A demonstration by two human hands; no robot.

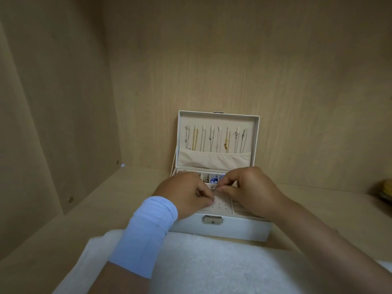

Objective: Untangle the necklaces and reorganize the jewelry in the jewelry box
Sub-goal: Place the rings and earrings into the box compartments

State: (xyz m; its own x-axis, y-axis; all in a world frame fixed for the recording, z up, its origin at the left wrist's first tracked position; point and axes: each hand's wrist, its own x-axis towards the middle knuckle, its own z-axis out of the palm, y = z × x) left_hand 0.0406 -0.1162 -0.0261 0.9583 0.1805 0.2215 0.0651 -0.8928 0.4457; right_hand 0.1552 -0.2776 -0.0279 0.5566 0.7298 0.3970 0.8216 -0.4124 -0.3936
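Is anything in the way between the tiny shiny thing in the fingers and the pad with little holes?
Nothing visible is. The right hand pinches the small silver piece just above the holed pad in the jewelry box. Only the left hand has fingertips close by, at the pad's left side.

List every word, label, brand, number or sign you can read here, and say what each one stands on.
No text can be read anywhere in this view.
Front latch of the jewelry box: a dark mark at its middle, too small to read.
Small silver piece pinched between left hand and right hand: too small to tell.
Blue sleeve and white towel: plain.
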